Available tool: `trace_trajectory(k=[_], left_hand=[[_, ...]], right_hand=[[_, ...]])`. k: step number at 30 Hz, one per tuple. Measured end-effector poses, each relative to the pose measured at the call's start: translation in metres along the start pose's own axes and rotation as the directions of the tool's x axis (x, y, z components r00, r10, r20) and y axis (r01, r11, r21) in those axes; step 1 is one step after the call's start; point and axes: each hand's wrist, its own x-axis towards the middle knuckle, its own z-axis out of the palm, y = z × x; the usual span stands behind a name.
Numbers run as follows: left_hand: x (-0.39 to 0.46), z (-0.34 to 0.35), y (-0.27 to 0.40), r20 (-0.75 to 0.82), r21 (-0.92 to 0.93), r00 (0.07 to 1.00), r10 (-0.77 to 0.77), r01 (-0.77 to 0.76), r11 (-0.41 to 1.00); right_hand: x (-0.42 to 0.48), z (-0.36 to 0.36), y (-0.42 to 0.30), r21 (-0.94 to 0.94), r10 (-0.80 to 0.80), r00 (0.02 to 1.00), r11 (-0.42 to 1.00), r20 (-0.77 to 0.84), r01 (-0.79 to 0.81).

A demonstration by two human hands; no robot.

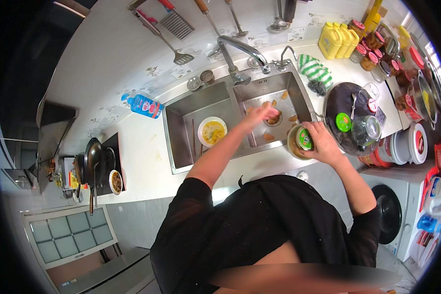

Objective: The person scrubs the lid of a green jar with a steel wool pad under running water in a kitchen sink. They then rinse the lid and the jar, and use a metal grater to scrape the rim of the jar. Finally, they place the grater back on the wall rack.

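My left hand, blurred, reaches over the right basin of a steel double sink, with its fingers stretched out and nothing seen in them. Brown, wet-looking pieces of food are scattered over the basin floor and around the drain. At the basin's front right corner, my right hand is closed around a glass jar with a green patterned lid. Brownish contents show through the jar's side. A white bowl of yellow soupy food stands in the left basin, with chopsticks beside it.
A chrome faucet arches over the sink. To the right, a dark round board holds an empty glass jar, a green lid and a spoon. A blue detergent bottle lies left of the sink.
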Motion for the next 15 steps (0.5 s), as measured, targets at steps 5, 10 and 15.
trace_trajectory(k=[5, 10, 15], left_hand=[[-0.037, 0.045, 0.065, 0.196, -0.22, 0.975, 0.104, -0.059, 0.974], [-0.049, 0.022, 0.067, 0.268, -0.453, 0.962, -0.042, 0.165, 0.876], [-0.089, 0.019, 0.062, 0.247, -0.606, 0.922, 0.3, -0.094, 0.79]], right_hand=[[0.043, -0.047, -0.032, 0.201, -0.19, 0.979, 0.965, 0.078, 0.171], [0.078, -0.077, -0.057, 0.425, -0.237, 0.961, 0.891, 0.142, 0.157], [0.109, -0.068, -0.056, 0.776, -0.253, 0.934, 0.63, 0.252, -0.039]])
